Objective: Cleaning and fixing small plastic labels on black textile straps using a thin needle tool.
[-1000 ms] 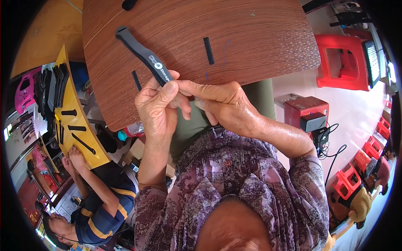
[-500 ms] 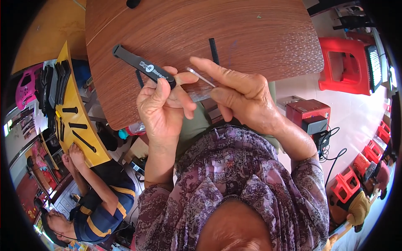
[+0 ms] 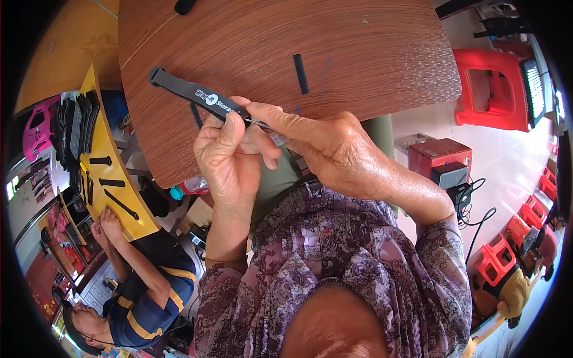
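Left hand [image 3: 230, 152]: fingers clamped on the black strap [image 3: 197, 95], which slants above the desk [image 3: 370, 42] edge.
Right hand [image 3: 325, 146]: fingertips pinched together at the strap's near end.
Desk: one short black strip [image 3: 301, 74].

The near end of the black strap [image 3: 194, 93] vanishes under the left hand [image 3: 230, 158], so how far it runs is anyone's guess. Something thin and clear sits pinched between the fingers of the right hand [image 3: 334, 149] (too covered to name). A dark object [image 3: 184, 5] on the tabletop [image 3: 370, 53] is cut off by the top edge. The small black pieces [image 3: 111, 182] on the yellow board [image 3: 113, 203] are too tiny to identify.
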Demonstrator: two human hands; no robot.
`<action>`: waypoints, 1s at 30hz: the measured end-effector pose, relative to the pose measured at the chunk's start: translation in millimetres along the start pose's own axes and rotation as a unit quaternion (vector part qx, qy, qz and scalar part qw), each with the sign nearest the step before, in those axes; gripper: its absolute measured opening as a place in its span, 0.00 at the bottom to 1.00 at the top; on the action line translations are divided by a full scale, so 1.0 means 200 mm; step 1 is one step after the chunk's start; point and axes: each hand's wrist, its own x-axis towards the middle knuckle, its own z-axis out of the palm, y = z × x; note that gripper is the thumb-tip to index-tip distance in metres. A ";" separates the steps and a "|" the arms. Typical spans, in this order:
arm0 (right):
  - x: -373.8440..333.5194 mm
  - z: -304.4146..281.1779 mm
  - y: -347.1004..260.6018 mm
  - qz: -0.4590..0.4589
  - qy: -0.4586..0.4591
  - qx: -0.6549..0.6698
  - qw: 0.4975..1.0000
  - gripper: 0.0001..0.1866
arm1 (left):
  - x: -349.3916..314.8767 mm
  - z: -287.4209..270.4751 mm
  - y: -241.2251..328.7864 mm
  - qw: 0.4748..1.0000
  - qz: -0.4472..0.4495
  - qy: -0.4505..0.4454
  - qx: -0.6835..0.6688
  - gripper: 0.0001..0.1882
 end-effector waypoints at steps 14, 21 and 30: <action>0.02 0.06 0.03 -0.056 0.053 -0.095 0.993 0.33 | 0.00 0.03 -0.02 0.990 0.076 0.025 0.119 0.14; 0.04 0.09 0.05 0.018 0.018 0.054 0.998 0.29 | -0.01 0.04 -0.06 0.986 0.095 0.061 0.119 0.14; 0.04 0.03 0.06 0.053 0.090 0.296 0.950 0.20 | 0.00 0.06 -0.04 0.999 0.019 0.012 -0.024 0.14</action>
